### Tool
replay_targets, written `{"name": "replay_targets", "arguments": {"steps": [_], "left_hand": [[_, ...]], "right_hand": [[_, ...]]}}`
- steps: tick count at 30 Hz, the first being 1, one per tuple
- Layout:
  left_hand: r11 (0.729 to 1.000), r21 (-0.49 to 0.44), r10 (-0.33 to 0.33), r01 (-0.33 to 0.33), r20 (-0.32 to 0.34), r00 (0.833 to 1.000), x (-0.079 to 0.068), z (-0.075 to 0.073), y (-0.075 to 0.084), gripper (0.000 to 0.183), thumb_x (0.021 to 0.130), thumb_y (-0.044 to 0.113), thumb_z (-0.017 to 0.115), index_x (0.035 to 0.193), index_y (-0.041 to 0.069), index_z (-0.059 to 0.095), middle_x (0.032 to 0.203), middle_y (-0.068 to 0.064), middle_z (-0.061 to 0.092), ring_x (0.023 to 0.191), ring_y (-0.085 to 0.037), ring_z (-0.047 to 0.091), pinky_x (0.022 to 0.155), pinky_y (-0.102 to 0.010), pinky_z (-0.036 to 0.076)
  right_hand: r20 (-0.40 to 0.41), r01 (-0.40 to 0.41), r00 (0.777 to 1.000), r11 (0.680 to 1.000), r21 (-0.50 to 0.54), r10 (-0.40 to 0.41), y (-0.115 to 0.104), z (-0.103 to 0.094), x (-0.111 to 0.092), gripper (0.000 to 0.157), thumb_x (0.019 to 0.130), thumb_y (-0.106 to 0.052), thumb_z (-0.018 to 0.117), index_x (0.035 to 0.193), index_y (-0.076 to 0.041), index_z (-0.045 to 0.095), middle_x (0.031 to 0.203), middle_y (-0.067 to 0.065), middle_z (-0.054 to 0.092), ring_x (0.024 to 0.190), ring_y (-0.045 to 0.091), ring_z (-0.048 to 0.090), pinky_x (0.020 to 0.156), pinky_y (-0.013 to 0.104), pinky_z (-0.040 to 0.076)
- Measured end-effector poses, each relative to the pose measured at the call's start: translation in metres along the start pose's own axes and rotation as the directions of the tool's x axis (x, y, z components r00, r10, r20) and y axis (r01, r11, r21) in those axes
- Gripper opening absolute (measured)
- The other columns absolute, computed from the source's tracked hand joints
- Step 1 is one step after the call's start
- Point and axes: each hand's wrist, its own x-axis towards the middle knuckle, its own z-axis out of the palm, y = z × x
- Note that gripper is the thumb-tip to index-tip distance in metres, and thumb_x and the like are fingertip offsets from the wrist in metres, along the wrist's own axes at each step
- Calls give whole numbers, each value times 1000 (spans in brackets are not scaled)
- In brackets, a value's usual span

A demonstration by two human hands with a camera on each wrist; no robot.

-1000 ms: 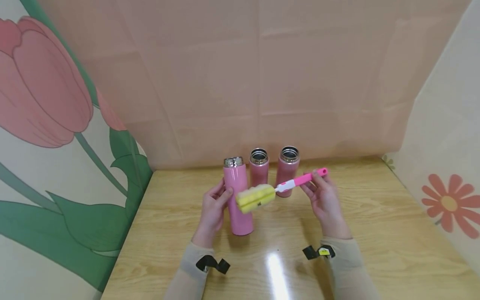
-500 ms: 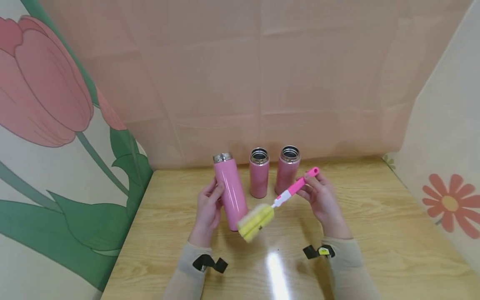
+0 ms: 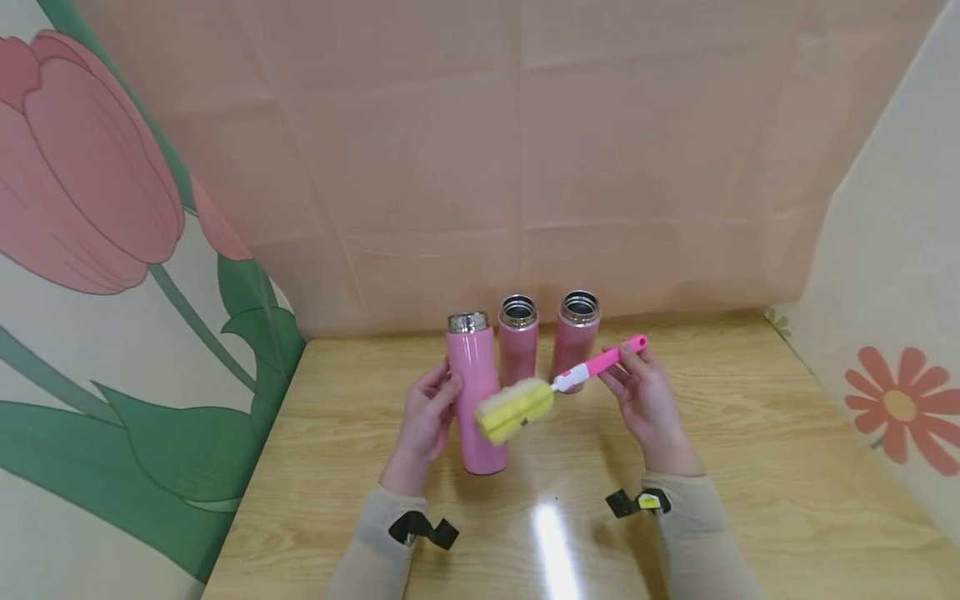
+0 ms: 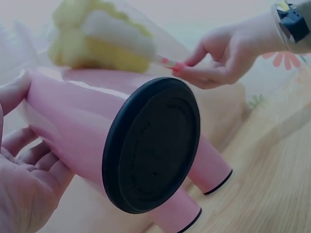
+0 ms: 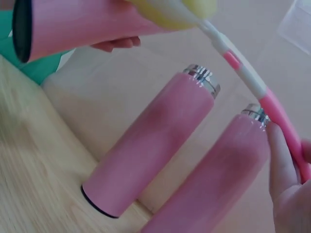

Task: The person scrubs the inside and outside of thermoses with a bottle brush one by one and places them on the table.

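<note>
My left hand (image 3: 427,412) grips a pink vacuum flask (image 3: 477,367) by its side, fingers wrapped round the body. The flask is lidless at its steel neck and raised off the table, its black base (image 4: 155,145) showing in the left wrist view. A bottle brush (image 3: 567,379) is pinched by its pink handle in my right hand (image 3: 648,408). Its yellow-and-white sponge head (image 3: 515,410) lies across the lower side of the held flask and appears to touch it. Between the hands and behind them stand two more open pink flasks, one in the middle (image 3: 518,350) and one at right (image 3: 574,337).
The wooden table (image 3: 337,450) reaches a peach cloth backdrop (image 3: 420,167) just behind the flasks. A tulip-patterned panel (image 3: 90,167) rises at left and a flower-patterned panel (image 3: 900,308) at right.
Half a second ago the held flask leaned left; now it is nearly upright and further right. The brush head dipped lower, then swung back up onto the flask's side. Standing flasks stayed put.
</note>
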Motion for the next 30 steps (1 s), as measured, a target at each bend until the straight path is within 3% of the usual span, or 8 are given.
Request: {"name": "replay_targets", "arguments": {"steps": [4, 8, 12, 17, 26, 30], "left_hand": [[999, 24, -36, 34, 99, 994, -1, 3, -3, 57, 105, 10, 66, 154, -11, 46, 119, -3, 75, 104, -14, 71, 89, -30, 60], [995, 80, -72, 59, 168, 983, -2, 4, -5, 62, 107, 14, 63, 158, -10, 38, 129, -4, 69, 117, -17, 65, 101, -35, 54], [986, 144, -104, 80, 168, 980, -2, 4, -4, 61, 111, 16, 55, 164, -3, 33, 144, -11, 61, 128, -20, 59, 114, -41, 45], [982, 159, -128, 102, 161, 979, -1, 3, -4, 60, 114, 16, 46, 168, 1, 25, 164, -23, 42, 140, -23, 52, 122, -45, 37], [986, 132, -118, 100, 138, 983, 0, 5, -5, 57, 116, 22, 45, 166, -1, 30, 167, -19, 40, 133, -20, 56, 109, -36, 49], [986, 144, -101, 79, 152, 983, -2, 5, -5, 65, 110, 15, 54, 168, 1, 27, 169, -19, 36, 142, -27, 51, 115, -38, 47]], "right_hand": [[-76, 30, 997, 974, 226, -13, -3, 1, -1, 3, 109, -9, 60, 111, -9, 57, 102, 9, 69, 96, 21, 73, 93, 32, 62], [-117, 74, 993, 939, 335, -36, -4, 2, -1, 4, 110, -8, 56, 106, -8, 57, 99, 11, 70, 92, 24, 73, 90, 34, 63], [-143, 101, 988, 930, 352, -53, -2, 5, -1, 8, 111, -8, 54, 104, -8, 58, 99, 12, 70, 90, 24, 72, 89, 34, 63], [-210, 118, 977, 924, 365, -41, 2, 14, -1, 5, 108, -9, 60, 111, -9, 56, 104, 12, 69, 89, 24, 71, 90, 34, 63], [-256, 168, 963, 926, 338, -82, 14, 21, -1, 6, 110, -13, 55, 109, -7, 54, 102, 11, 66, 85, 21, 71, 89, 33, 63], [-272, 205, 955, 926, 316, -118, 16, 24, -3, 7, 111, -13, 53, 107, -7, 53, 103, 12, 66, 86, 21, 71, 87, 32, 63]]}}
